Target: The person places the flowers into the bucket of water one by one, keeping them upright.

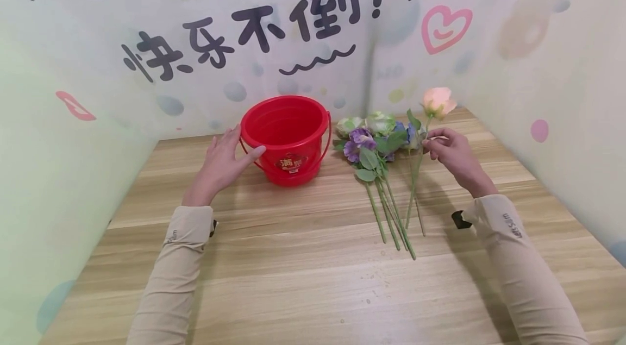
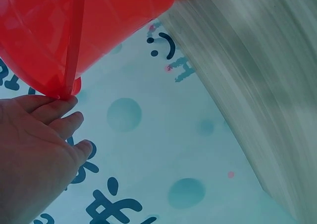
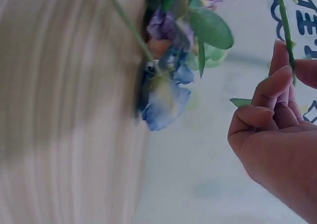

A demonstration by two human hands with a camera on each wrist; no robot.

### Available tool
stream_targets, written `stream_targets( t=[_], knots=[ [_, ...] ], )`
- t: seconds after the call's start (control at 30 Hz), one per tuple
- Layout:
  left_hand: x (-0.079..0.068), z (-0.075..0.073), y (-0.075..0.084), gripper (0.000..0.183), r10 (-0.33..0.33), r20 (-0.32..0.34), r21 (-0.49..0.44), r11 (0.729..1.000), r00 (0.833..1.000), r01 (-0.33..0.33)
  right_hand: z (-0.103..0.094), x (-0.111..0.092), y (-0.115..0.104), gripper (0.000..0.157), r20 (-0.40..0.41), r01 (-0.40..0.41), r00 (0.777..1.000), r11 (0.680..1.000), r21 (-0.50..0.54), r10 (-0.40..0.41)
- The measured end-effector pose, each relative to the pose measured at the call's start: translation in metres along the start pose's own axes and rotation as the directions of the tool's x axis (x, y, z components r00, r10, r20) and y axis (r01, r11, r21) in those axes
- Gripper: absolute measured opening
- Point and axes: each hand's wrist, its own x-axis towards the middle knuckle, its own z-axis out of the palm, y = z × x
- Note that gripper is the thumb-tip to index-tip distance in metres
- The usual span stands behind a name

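1. As far as I can judge, this work is at an early stage: 1 peach flower point(image 1: 438, 102) is held up, the other flowers point(image 1: 361, 141) lie on the table point(image 1: 293, 290), and I see no bloom inside the red bucket point(image 1: 312, 150).
2. I take the lying flowers as what is left to handle.
3. I have the right hand point(image 1: 452, 157) in a narrow pinch on the peach flower's stem, below the bloom, right of the others and well apart from the red bucket.
4. Its bloom points up; its long axis runs steeply, the bare end leaning left. I cannot tell whether that end touches the table.
5. I have the left hand point(image 1: 220, 165) spread wide, fingertips touching the red bucket's rim, gripping nothing.
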Motion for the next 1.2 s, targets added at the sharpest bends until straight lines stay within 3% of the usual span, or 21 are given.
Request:
stream_targets(
  t=[0.23,0.37,0.7,1.2],
  knots=[
    [0.001,0.001,-0.002,0.099,0.017,-0.004,0.003,1.000,1.000,-0.017,0.012,0.002,-0.016,0.006,-0.030,0.069,0.998,0.977,0.202,-0.064],
    [0.001,0.001,-0.001,0.098,0.004,-0.004,-0.001,1.000,1.000,-0.004,0.023,0.005,-0.027,0.005,-0.056,0.108,0.994,0.961,0.254,-0.097],
    [0.001,0.000,-0.001,0.099,-0.008,0.004,-0.014,1.000,1.000,0.008,0.048,0.012,-0.045,0.005,-0.028,0.157,0.987,0.949,0.275,-0.155],
    [0.000,0.002,-0.001,0.098,0.017,-0.022,-0.022,1.000,1.000,-0.018,0.085,0.025,-0.053,0.006,0.013,0.162,0.985,0.952,0.260,-0.171]
  ],
)
